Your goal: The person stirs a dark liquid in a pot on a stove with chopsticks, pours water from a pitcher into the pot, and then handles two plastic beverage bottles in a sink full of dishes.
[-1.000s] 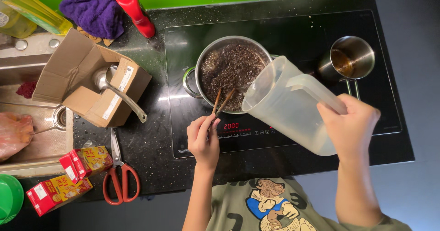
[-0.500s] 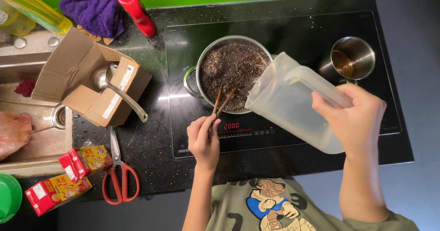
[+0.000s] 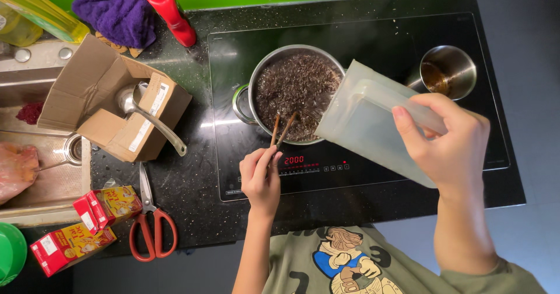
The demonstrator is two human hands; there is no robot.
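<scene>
Tilting jug (image 3: 373,122) between hands, over pot (image 3: 294,93)

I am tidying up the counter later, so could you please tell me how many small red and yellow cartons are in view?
2. One red and yellow carton lies beside the scissors; the other carton lies just below it, near the counter's front edge. More may sit out of frame.

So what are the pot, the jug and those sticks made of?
The pot looks like polished steel, with a shiny grey rim. The jug in the right hand seems frosted, translucent plastic. The chopsticks in the left hand look like brown wood, possibly bamboo.
</scene>
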